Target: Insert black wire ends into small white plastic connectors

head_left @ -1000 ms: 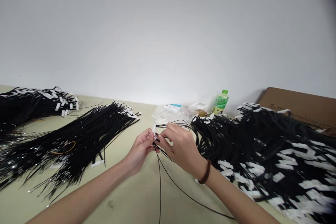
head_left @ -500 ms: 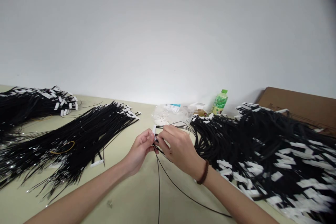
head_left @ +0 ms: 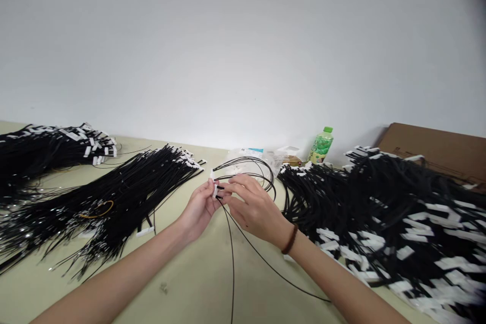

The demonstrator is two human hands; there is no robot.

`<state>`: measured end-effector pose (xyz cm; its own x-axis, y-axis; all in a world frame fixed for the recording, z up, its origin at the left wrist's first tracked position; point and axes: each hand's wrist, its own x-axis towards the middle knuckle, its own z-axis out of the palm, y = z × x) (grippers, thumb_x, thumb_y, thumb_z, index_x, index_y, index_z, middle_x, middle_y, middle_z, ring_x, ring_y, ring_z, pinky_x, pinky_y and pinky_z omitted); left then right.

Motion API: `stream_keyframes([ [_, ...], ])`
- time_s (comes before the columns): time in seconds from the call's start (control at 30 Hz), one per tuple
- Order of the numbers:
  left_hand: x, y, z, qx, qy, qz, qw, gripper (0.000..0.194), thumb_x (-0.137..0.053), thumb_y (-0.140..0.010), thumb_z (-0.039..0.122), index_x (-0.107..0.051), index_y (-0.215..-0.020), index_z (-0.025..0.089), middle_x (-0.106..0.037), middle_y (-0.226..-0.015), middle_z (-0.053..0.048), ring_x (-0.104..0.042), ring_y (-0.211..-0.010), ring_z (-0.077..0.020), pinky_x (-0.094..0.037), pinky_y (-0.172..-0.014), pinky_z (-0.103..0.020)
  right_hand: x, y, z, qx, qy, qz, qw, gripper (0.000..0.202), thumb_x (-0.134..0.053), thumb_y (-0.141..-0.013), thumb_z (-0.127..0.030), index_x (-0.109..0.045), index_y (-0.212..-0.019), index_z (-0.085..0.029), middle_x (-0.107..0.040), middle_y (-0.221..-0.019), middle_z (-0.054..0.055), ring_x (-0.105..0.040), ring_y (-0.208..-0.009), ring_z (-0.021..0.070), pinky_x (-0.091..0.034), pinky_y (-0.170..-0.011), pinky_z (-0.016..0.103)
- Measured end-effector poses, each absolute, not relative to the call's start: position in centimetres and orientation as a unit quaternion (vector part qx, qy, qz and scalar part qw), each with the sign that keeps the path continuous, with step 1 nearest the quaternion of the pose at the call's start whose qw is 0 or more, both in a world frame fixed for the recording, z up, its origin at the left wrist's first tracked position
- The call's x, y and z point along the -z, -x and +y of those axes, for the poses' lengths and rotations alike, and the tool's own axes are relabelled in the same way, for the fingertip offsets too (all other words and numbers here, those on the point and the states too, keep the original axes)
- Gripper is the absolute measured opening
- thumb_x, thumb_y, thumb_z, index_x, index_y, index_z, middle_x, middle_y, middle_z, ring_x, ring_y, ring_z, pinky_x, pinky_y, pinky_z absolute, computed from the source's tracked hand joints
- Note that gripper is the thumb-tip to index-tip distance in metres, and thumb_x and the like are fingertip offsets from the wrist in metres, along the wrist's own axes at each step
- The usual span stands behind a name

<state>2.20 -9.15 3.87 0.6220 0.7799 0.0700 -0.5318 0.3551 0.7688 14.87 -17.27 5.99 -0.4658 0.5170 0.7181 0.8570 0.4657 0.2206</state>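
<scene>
The white connector (head_left: 215, 190) is held between thumb and fingers of the left hand (head_left: 200, 208) above the table (head_left: 190, 283), with black wires (head_left: 272, 177) looped toward two o'clock. The right hand (head_left: 261, 211) is placed at the wires, fingers loosely bent; whether any are gripped cannot be told. From the connector, a wire bundle (head_left: 132, 195) is noted at nine o'clock, a wire pile (head_left: 364, 202) at three.
</scene>
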Motion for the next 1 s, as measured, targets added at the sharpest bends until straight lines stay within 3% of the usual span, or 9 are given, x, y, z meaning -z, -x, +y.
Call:
stream_keyframes([
  [0.2, -3.8, -2.3, -9.0, -0.395, -0.385, 0.158, 0.819, 0.018, -0.044, -0.085, 0.021, -0.056, -0.077, 0.010, -0.061, -0.075, -0.005, -0.056, -0.062, -0.0088, -0.046, -0.059, -0.020, -5.2, -15.5, -16.7, 0.289, 0.402, -0.825, 0.272, 0.016, -0.044, -0.080, -0.012, -0.053, -0.092, -0.015, -0.056, -0.102, 0.002, -0.042, -0.109, 0.0139, -0.033, -0.101, 0.035],
  [0.43, -3.9, -2.3, -8.7, -0.399, -0.376, 0.173, 0.818, 0.021, -0.042, -0.085, 0.022, -0.057, -0.076, 0.009, -0.060, -0.073, -0.005, -0.054, -0.055, -0.0073, -0.045, -0.055, -0.019, -4.8, -15.6, -16.5, 0.287, 0.385, -0.830, 0.285, 0.007, -0.048, -0.079, -0.015, -0.054, -0.083, -0.017, -0.055, -0.104, 0.001, -0.041, -0.110, 0.0126, -0.037, -0.096, 0.032],
  [0.7, -3.9, -2.2, -8.7, -0.399, -0.378, 0.188, 0.814, 0.020, -0.043, -0.085, 0.023, -0.056, -0.077, 0.010, -0.060, -0.076, -0.005, -0.056, -0.060, -0.0088, -0.045, -0.054, -0.018, -4.4, -15.1, -16.5, 0.265, 0.386, -0.828, 0.308, 0.020, -0.046, -0.080, -0.012, -0.055, -0.097, -0.019, -0.055, -0.105, 0.004, -0.044, -0.107, 0.0146, -0.039, -0.091, 0.033],
  [0.8, -3.8, -2.2, -8.7, -0.404, -0.386, 0.179, 0.810, 0.020, -0.042, -0.086, 0.022, -0.055, -0.077, 0.010, -0.060, -0.075, -0.005, -0.056, -0.060, -0.0080, -0.046, -0.056, -0.019, -4.7, -14.9, -16.5, 0.162, 0.395, -0.818, 0.386, 0.020, -0.044, -0.081, -0.011, -0.056, -0.096, -0.018, -0.058, -0.101, 0.004, -0.047, -0.103, 0.0129, -0.041, -0.090, 0.031],
  [1.0, -3.7, -2.3, -8.8, -0.408, -0.439, 0.208, 0.773, 0.016, -0.046, -0.084, 0.025, -0.054, -0.081, 0.011, -0.062, -0.082, -0.007, -0.060, -0.068, -0.0123, -0.046, -0.057, -0.021, -8.0, -14.7, -17.6, -0.145, 0.427, -0.604, 0.657, 0.016, -0.048, -0.083, -0.027, -0.060, -0.083, -0.017, -0.061, -0.090, 0.004, -0.056, -0.092, 0.0125, -0.045, -0.087, 0.031],
])
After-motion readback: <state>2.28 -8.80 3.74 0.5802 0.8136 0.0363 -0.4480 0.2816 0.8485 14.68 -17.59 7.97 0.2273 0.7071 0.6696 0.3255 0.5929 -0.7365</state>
